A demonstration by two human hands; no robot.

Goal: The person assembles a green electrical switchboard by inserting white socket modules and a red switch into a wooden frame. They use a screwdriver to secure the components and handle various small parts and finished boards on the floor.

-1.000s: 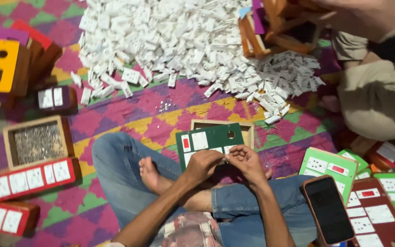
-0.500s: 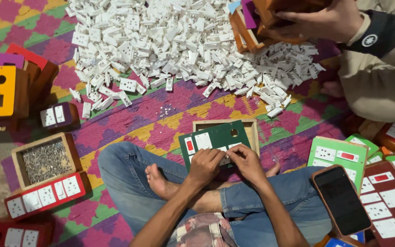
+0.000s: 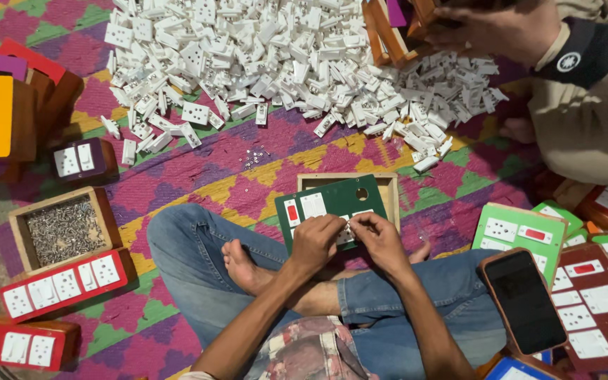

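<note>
Two hands at work, left hand [image 3: 316,243] and right hand [image 3: 381,239], both curled nearly closed, fingertips pinched on a small white insert [image 3: 348,230] at the lower edge of the green panel [image 3: 332,200]. Seemingly seating that piece in its cutout; calling for steady, fine pressure. Panel resting on an open wooden frame [image 3: 390,184], over the lap. Further left, a wooden box [image 3: 17,229] full of screws [image 3: 65,229].
</note>
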